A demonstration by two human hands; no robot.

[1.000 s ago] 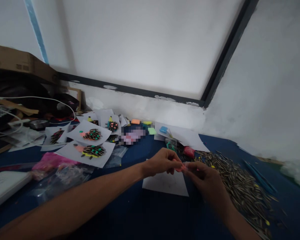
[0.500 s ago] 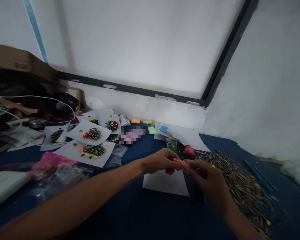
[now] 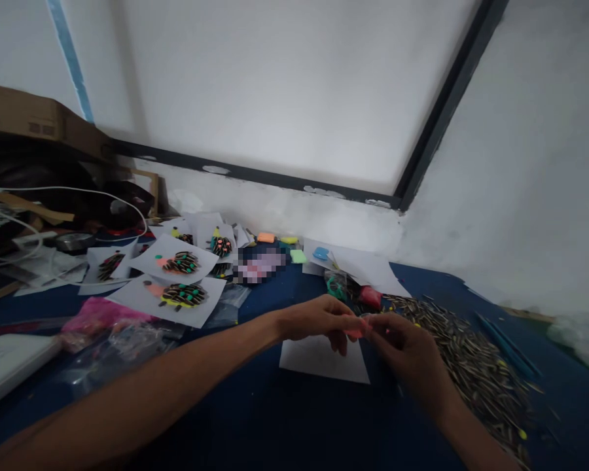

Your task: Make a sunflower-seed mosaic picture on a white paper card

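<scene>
Nearest the person, a blue table cover (image 3: 294, 418) is running beneath both forearms. A sheet of white paper (image 3: 319, 366) is lying on it, with the left hand (image 3: 317, 318) hovering over its far edge. The left thumb and fingers are closing on a coral-pink lump (image 3: 357, 328), which is sitting between the two hands, above the paper's far right corner. The right hand (image 3: 405, 340) is pinching the lump's other side, its fingertips drawn together; some clear film may be wrapping it there, though the dim light is making that hard to judge. A broad heap of dark, striped seeds (image 3: 471, 360) is spreading just beside the right hand, with a slim blue tool (image 3: 509, 345) lying along its right side. At the left, a white box-like object (image 3: 14, 366) is resting near a bright pink bag (image 3: 103, 315). Beyond these, cards (image 3: 211, 313) are overlapping, carrying seed-covered figures. Past the hands, a red packet (image 3: 370, 297) is lying near a pale green block (image 3: 298, 256) and a blue block (image 3: 321, 253). Farthest back, a cardboard box (image 3: 19, 114) is standing at the left, near the white wall (image 3: 520, 163).
</scene>
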